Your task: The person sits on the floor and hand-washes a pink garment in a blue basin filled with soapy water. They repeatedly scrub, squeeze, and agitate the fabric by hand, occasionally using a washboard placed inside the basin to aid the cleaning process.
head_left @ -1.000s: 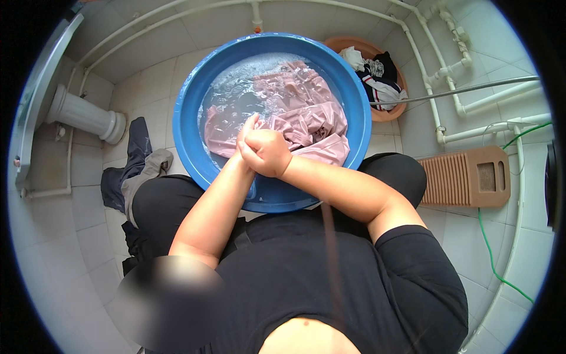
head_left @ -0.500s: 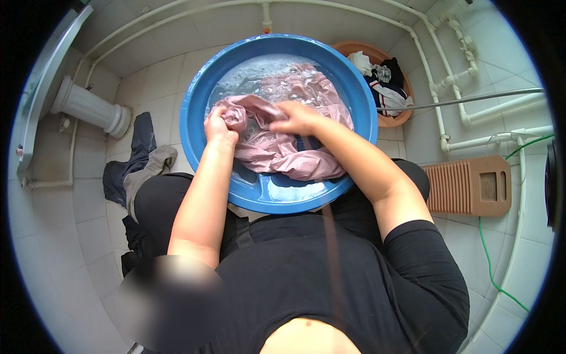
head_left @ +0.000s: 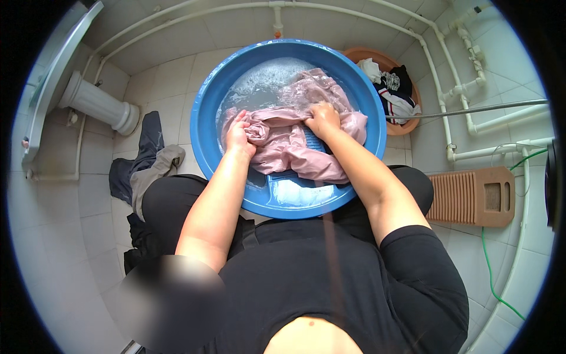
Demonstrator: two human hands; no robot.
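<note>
A wet pink garment [head_left: 321, 168] lies bunched in soapy water inside a large blue basin [head_left: 201, 118] between my knees. My left hand [head_left: 239, 137] holds a gathered, twisted part of it at the basin's left side, thumb and fingers around the fold. Farther right, my right hand [head_left: 324, 120] is closed on another part of the cloth, its fingertips hidden in the folds. A strip of fabric stretches between the two hands. Blue washboard ridges [head_left: 312, 140] show beneath the garment, and suds [head_left: 271, 72] float at the far side.
An orange-brown basin [head_left: 417, 97] of black and white clothes stands behind at the right. A brown washboard [head_left: 466, 196] lies on the right by white pipes and a green hose [head_left: 489, 268]. Dark trousers [head_left: 151, 133] and grey cloth lie on the left floor, near a white pedestal [head_left: 100, 105].
My right hand has moved right and away from my left, drawing the pink cloth out between them. My left hand has lowered slightly. The whole view has shifted a little.
</note>
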